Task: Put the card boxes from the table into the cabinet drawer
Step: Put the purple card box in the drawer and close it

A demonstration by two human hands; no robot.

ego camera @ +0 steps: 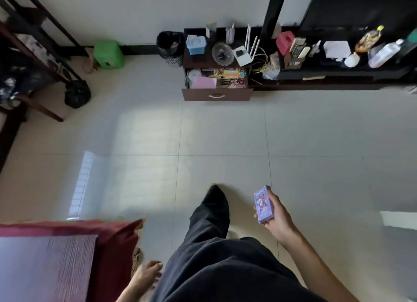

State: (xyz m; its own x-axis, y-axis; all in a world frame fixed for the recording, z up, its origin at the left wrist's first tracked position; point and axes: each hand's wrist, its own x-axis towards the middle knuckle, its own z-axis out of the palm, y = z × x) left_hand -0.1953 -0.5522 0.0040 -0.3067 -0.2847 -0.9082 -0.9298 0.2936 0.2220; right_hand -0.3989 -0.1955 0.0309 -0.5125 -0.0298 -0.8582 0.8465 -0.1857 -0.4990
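My right hand (278, 220) grips a purple card box (263, 204) with a cartoon print, held at waist height over the tiled floor. My left hand (146, 273) hangs empty beside my leg at the lower middle, fingers loosely apart. Across the room a small brown cabinet stands against the wall with its drawer (217, 94) pulled open; the drawer holds a pink paper, colourful boxes and other papers. The table (45, 263) with a glass top and red cloth fills the lower left corner.
A green stool (108, 53) and a black bin (170, 48) stand left of the cabinet. A long black shelf (338, 73) crowded with bottles and boxes runs to the right. Dark wooden furniture (33, 60) and a black bag (77, 94) occupy the left side.
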